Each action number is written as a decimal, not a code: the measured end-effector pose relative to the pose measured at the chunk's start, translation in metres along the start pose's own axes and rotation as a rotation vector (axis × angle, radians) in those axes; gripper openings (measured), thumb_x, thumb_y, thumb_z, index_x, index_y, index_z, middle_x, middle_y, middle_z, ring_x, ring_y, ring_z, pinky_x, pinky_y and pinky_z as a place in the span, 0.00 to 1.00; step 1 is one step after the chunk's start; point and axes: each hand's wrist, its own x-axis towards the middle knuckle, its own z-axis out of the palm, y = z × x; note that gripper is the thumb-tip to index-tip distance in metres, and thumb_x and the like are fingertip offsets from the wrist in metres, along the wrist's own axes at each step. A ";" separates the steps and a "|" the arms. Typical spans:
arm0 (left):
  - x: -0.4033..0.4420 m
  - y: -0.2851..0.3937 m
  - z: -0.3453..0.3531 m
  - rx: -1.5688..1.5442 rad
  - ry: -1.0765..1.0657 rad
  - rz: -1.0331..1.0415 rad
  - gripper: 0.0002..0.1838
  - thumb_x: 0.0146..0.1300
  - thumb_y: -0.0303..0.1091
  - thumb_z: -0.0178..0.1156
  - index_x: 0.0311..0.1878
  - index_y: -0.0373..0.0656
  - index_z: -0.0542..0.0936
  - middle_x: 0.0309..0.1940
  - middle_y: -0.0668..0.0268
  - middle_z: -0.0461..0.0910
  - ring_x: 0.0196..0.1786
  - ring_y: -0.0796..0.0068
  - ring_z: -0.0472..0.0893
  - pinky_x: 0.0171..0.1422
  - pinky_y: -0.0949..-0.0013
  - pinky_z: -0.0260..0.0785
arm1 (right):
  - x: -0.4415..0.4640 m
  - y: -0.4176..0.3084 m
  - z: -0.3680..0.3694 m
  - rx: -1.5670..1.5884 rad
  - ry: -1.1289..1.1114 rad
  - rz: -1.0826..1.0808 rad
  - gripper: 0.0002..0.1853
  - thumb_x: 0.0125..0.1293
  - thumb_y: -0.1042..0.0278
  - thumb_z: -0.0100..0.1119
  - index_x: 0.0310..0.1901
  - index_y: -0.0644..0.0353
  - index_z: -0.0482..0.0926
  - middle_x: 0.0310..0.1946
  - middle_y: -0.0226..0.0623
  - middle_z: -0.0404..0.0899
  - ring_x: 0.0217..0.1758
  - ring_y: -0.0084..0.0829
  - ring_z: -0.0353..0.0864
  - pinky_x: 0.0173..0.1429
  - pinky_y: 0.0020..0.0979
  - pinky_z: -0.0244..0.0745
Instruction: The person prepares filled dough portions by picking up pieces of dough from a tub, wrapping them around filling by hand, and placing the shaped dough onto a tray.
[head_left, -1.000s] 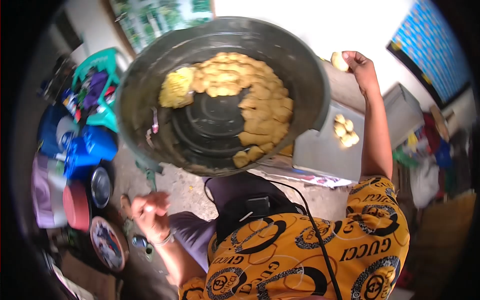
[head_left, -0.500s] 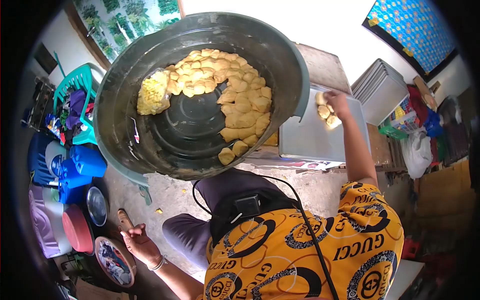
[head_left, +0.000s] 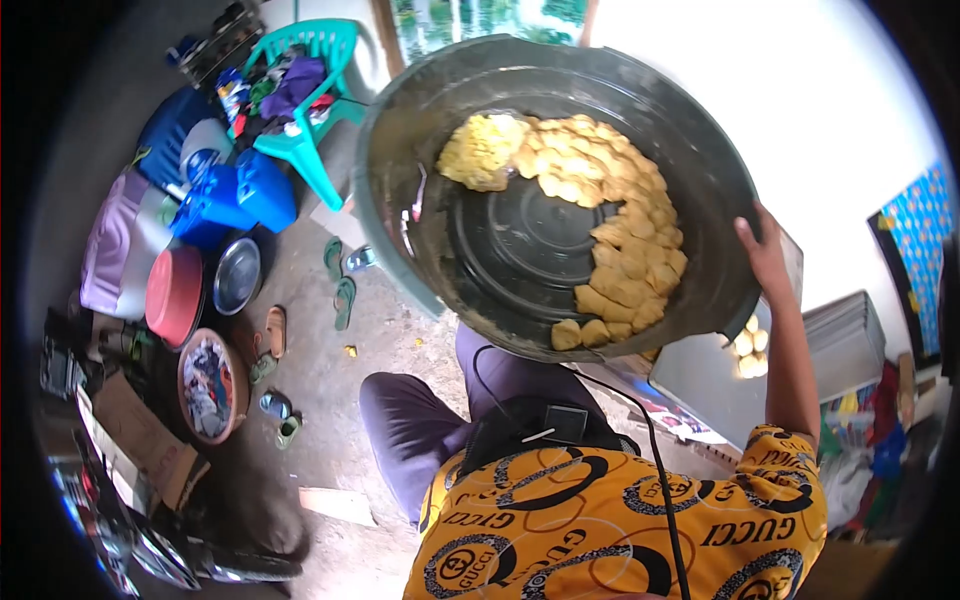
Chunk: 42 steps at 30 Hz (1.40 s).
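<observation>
My right hand (head_left: 767, 254) is at the right rim of a large dark plastic basin (head_left: 520, 335), the thumb over the inner side and the fingers along the outside, gripping the edge. Rounded yellowish dough pieces (head_left: 635, 255) lie packed in a curve inside the basin. Beside them, at its far left, sits a plastic bag of yellow chunks (head_left: 483, 150). Below my right forearm, several dough pieces (head_left: 750, 352) rest on a grey metal tray (head_left: 695, 385), partly covered by the basin. My left hand is out of view.
Stacked metal trays (head_left: 840, 345) stand to the right. On the left are a green chair (head_left: 325, 45) piled with clothes, blue jugs (head_left: 235, 195), a red tub (head_left: 173, 295) and a basket of cloths (head_left: 212, 385). Sandals (head_left: 345, 300) lie on the floor. A black cable (head_left: 655, 440) crosses my front.
My right hand has left the dough pieces on the tray and moved to the basin's rim. My left hand has gone out of view. The camera view has turned and shifted left.
</observation>
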 end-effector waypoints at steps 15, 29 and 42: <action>0.005 0.041 -0.004 0.089 -0.038 -0.053 0.23 0.69 0.40 0.50 0.60 0.34 0.65 0.56 0.49 0.69 0.55 0.60 0.70 0.62 0.60 0.63 | 0.027 0.002 0.006 -0.203 -0.205 0.325 0.37 0.62 0.70 0.53 0.70 0.60 0.48 0.61 0.56 0.66 0.62 0.49 0.68 0.65 0.37 0.63; 0.002 0.038 0.014 0.138 0.024 0.011 0.23 0.67 0.40 0.52 0.59 0.35 0.66 0.55 0.49 0.69 0.55 0.60 0.70 0.61 0.60 0.63 | 0.020 0.017 0.007 -0.153 -0.133 0.243 0.35 0.62 0.67 0.52 0.70 0.59 0.51 0.55 0.62 0.70 0.59 0.51 0.71 0.63 0.40 0.65; -0.029 0.006 -0.001 0.060 0.333 0.072 0.23 0.66 0.41 0.53 0.59 0.36 0.68 0.54 0.49 0.70 0.54 0.59 0.70 0.61 0.60 0.63 | 0.079 -0.052 0.056 -0.244 -0.454 -0.513 0.14 0.56 0.70 0.56 0.45 0.55 0.80 0.46 0.43 0.78 0.52 0.44 0.75 0.54 0.41 0.72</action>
